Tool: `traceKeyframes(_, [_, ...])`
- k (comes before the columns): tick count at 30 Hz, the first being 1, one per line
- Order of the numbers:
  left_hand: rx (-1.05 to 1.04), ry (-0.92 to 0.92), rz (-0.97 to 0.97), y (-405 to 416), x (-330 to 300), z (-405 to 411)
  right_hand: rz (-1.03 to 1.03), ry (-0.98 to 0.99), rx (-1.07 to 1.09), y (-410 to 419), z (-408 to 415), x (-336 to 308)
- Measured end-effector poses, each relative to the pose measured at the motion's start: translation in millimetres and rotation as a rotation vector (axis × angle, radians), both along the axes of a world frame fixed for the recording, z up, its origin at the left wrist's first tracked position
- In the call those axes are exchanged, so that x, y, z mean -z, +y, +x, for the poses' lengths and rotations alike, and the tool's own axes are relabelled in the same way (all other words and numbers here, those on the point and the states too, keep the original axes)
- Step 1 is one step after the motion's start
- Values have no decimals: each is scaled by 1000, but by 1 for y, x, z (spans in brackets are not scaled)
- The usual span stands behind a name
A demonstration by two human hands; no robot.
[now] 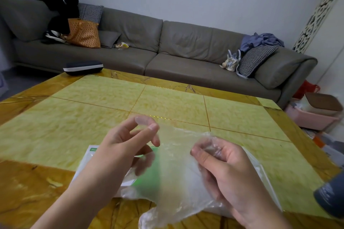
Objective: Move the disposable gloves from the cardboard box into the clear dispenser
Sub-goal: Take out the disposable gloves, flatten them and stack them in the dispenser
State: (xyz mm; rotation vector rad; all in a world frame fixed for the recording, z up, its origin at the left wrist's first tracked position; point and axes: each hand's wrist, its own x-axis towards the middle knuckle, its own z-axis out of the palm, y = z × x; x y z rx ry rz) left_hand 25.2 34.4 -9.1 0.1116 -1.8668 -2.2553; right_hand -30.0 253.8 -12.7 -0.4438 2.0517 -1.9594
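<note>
Right hand (221, 165) and left hand (130, 141) each pinch an edge of one clear glove (173, 176), stretched between them. Glove hangs just above white-green packet (104, 156) on table (167, 104). Dispenser: cannot tell.

Light: soft, even daylight is being cast; shadows faint.
Blur: lower centre is being smeared.
Edges: lines are being bowed.

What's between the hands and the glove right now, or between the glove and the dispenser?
Nothing separates them: the left hand pinches the clear glove at its top edge and the right hand grips its other side. It hangs over a white and green packet on the table. No dispenser is in view, so that path cannot be judged.
</note>
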Motion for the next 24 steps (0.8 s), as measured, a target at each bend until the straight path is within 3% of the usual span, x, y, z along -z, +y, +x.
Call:
traceKeyframes(5, [-153, 7, -5, -1, -3, -1, 4, 17, 44, 1, -2, -1])
traceKeyframes(10, [63, -154, -271, -13, -3, 2, -22, 10, 144, 7, -7, 0])
traceKeyframes(13, [145, -199, -299, -27, -3, 3, -34, 10, 192, 14, -12, 0])
traceKeyframes(16, [139, -166, -186, -36, 1, 2, -19, 19, 206, 19, -16, 0])
traceKeyframes(21, [82, -39, 234, -20, 10, -6, 9, 23, 246, 28, -18, -2])
traceKeyframes(24, [33, -18, 302, 2, 4, -8, -6, 26, 286, 43, -22, -7])
